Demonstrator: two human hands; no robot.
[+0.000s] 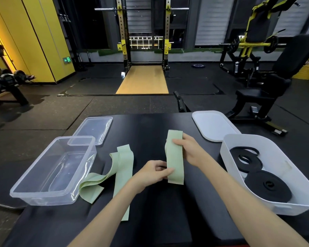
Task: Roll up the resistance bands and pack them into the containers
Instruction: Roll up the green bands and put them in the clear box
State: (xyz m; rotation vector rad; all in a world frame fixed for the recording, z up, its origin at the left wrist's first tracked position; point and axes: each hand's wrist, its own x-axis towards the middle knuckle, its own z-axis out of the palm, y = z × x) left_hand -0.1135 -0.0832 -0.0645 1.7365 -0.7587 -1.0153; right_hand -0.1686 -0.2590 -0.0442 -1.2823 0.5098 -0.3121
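A pale green resistance band is held flat above the black table. My right hand pinches its upper part and my left hand pinches its lower edge. More pale green band lies loose on the table to the left, one strip straight, another curling toward a clear plastic container that holds nothing. At the right, a white container holds several rolled black bands.
A clear lid lies behind the clear container and a white lid behind the white one. Beyond the table are a squat rack, a black weight bench and a dumbbell rack on the gym floor.
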